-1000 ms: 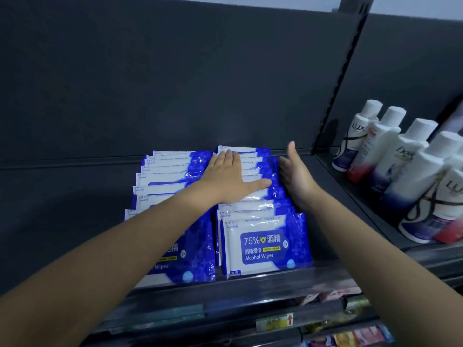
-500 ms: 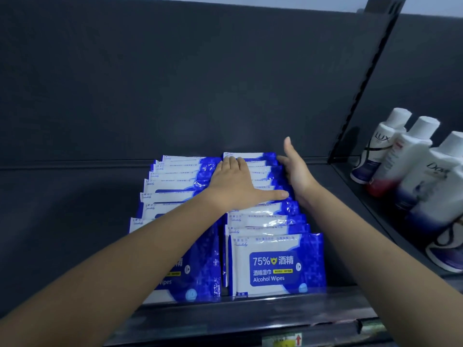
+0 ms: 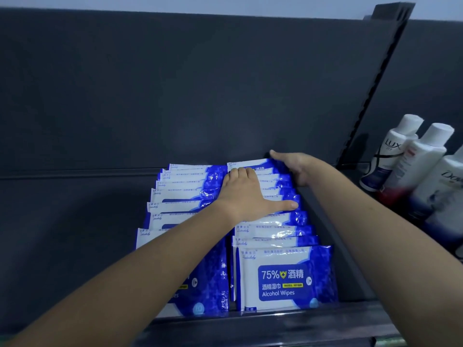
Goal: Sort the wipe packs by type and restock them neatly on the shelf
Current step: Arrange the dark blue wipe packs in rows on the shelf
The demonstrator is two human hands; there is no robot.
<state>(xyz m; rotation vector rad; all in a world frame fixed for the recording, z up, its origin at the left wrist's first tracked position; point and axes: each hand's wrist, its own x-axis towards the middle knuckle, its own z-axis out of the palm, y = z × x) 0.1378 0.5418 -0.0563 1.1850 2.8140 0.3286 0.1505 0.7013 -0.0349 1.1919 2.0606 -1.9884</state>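
Front right pack (image 3: 283,276) — white print on a blue panel: "75%", a shield mark, "酒精"; beneath, "酒精湿巾" and "Alcohol Wipes". The yellow tag beside it and the line along the top are too fine to read.
Front left pack (image 3: 208,284) — half covered; "10" in a pale disc near the bottom edge, and a word ending "es".
Rearmost right pack (image 3: 253,163): part of "酒精".
Leftmost bottle (image 3: 390,151): "LUX".
Right bottle (image 3: 448,181): "Dov", cut by the frame edge.
Middle bottle (image 3: 421,159): print blurred.
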